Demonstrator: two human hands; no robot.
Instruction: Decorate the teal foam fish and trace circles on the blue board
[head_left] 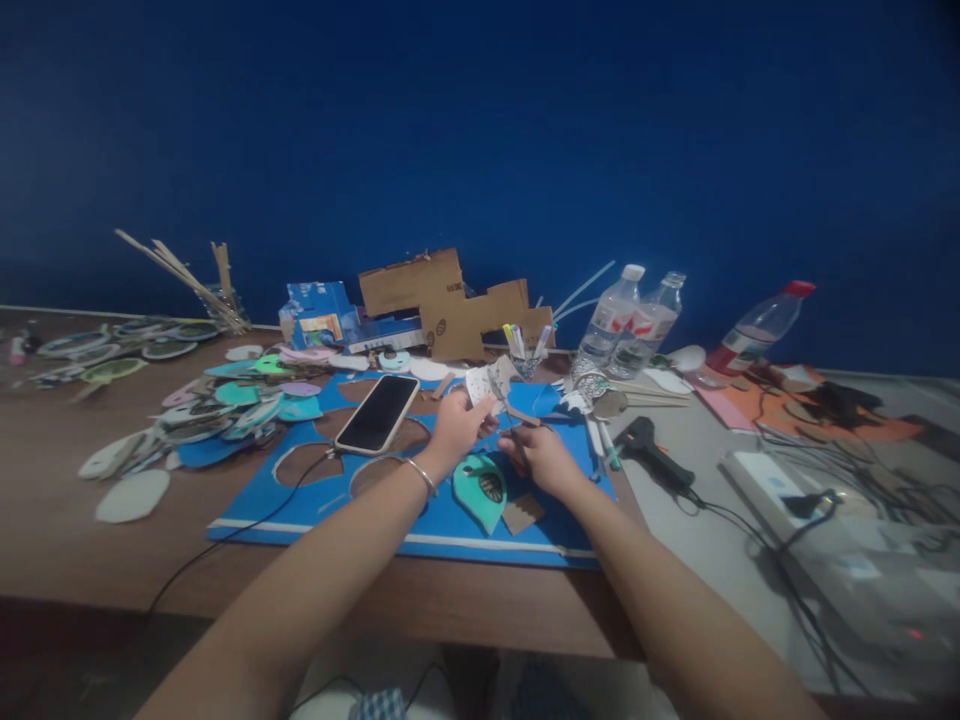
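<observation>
My left hand (459, 428), with a bangle on its wrist, is closed on a white piece of paper with small dark marks (480, 388). Close beside it, my right hand (541, 458) is wrapped round dark-handled scissors (520, 450), whose blades point up toward the paper; the fingers partly hide them. Just below both hands lies a green leaf-shaped cutout (474, 490) with a dark patterned oval on it. A small brown cardboard piece (523, 513) sits to its right. Under all this is a blue board (442, 535) with large holes cut out.
A phone (378, 414) lies on the board's left part, near a pile of coloured cutouts (240, 405). Cardboard (450, 310), a pen cup (528, 362) and bottles (611, 315) stand behind. To the right are a glue gun (655, 455), a power strip (780, 500) and tangled cables.
</observation>
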